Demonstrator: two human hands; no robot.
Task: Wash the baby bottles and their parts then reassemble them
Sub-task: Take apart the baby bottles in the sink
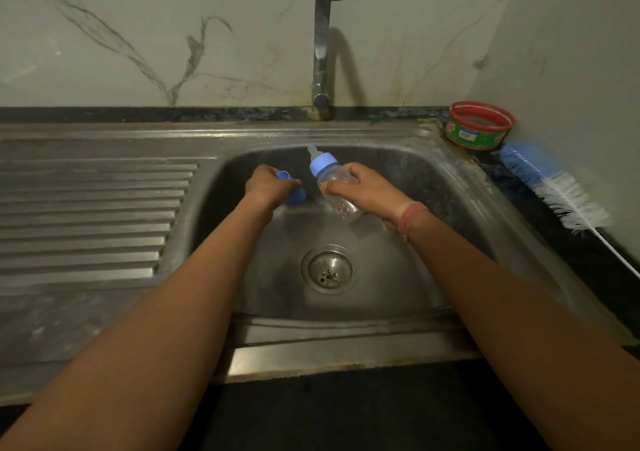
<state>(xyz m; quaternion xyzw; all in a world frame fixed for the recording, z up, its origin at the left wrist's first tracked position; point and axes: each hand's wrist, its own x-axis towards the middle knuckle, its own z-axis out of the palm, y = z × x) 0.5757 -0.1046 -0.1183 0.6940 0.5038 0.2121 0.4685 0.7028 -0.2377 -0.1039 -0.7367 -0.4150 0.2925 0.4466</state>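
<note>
two bare forearms are reaching in from the near edge of the bench [52, 329], over the front rim of the steel sink [346, 326]. the drain [327, 270] is sitting in the middle of the basin floor, between the arms and nearer than both hands.

beyond it, above the far half of the basin, the right hand [367, 190] is holding the bottle [337, 190]. its fingers [346, 187] are curling round the clear body, thumb across the near side. the bottle is tilting, base toward the drain, its blue collar and pale teat pointing up and away toward the back wall of the sink. droplets are showing inside the clear body. a reddish thread is circling the right wrist.

just left of the bottle, not touching it, the left hand [266, 185] is gripping the cap [291, 189], a blue piece; its fingers are wrapping it closely, so only its ends are showing.

a ribbed draining board is lying along the left side of the bench. on the dark right edge a brush [554, 187] with blue and white bristles is lying, wire handle toward the near side. at the far right corner a red-rimmed green tub [479, 126] is standing. the tap [323, 45] is rising behind the sink's far rim, spout over the basin.
</note>
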